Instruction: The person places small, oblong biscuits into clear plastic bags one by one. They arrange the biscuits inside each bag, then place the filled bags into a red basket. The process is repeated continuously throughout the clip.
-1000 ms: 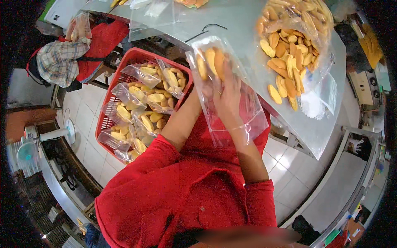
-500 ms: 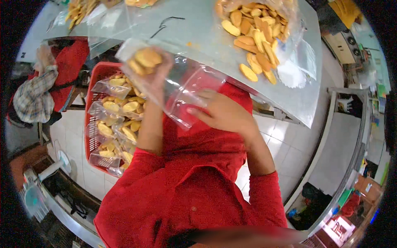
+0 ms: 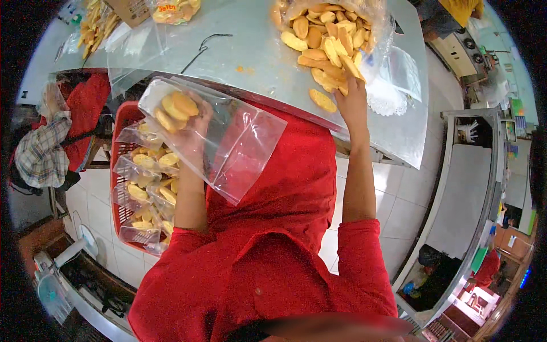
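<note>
Your left hand (image 3: pixel 191 128) is inside a clear plastic bag (image 3: pixel 228 145), its grip closed around the bag's film from within, holding it up in front of your chest. A few golden biscuits (image 3: pixel 174 108) sit at the bag's far end, beyond your fingertips; the tilt seems meant to keep them from sliding back toward the open mouth, which faces your right side.

Your right hand (image 3: pixel 350 100) reaches out over the grey worktop (image 3: pixel 256 54) to the heap of loose biscuits (image 3: pixel 325 40) spilling from a big clear sack (image 3: pixel 364 17). The fingers lie on the near edge of the heap, curled together, but you cannot tell whether they have clamped on a piece or only rest on it, since the hand is seen from behind. One biscuit (image 3: pixel 322 100) lies apart from the heap, just beside that hand, close to the worktop's edge.

Below your left arm stands a red crate (image 3: pixel 122 125) filled with sealed bags of the same biscuits, low beside your seat and within easy drop of the hand holding the bag. A white paper doily (image 3: pixel 384 97) lies just beyond your right hand, with flat empty bags (image 3: pixel 401 65) next to it. A thin bent wire (image 3: pixel 202 48) lies on the worktop, well apart from both hands. Nothing lies between the heap and the bag's mouth.
</note>
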A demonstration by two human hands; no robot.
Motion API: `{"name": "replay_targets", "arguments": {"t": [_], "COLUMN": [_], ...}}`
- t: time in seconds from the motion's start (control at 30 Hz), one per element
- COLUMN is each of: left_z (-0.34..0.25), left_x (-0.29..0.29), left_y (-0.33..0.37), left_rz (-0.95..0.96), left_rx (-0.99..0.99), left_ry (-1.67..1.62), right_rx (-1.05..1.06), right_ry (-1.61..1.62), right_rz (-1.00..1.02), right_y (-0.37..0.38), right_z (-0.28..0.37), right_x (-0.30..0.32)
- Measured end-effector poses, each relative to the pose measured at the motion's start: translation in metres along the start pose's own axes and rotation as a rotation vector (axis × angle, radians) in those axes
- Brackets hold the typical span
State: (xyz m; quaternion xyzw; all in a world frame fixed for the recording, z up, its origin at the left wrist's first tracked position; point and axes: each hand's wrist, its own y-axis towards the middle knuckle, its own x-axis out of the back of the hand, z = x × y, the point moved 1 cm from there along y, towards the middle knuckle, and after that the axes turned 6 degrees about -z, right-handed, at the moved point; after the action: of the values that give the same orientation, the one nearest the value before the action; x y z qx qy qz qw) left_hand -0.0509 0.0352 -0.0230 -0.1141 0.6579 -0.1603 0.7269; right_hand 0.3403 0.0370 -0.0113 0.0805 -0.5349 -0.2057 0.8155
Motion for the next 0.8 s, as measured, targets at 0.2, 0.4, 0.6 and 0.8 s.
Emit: {"name": "replay_targets", "arguments": {"t": [0.2,0.4,0.6,0.8], "left_z": [0.025,0.018,0.022,0.019], "left_x": [-0.023,-0.018,-0.018,-0.014], "left_y": [-0.016,-0.007,-0.003,0.008], "left_rz": [-0.006,-0.05,0.0,0.038], "left_rx": [-0.045,-0.045,-0.041,-0.151], "left_ry": [0.043,0.017,0.034,0.226], "right_rx": [0.056,-0.282,-0.517,-0.662], "right_ry": [0.078,0.412,1.015,1.491], "right_rz": [0.033,-0.009,0.112,0.445], "right_y": [0.029,0.054,0.049,0.009], "right_z": [-0.019,-0.037,-0.026,0.059], "right_x": [-0.012,0.0,0.034,0.071]}}
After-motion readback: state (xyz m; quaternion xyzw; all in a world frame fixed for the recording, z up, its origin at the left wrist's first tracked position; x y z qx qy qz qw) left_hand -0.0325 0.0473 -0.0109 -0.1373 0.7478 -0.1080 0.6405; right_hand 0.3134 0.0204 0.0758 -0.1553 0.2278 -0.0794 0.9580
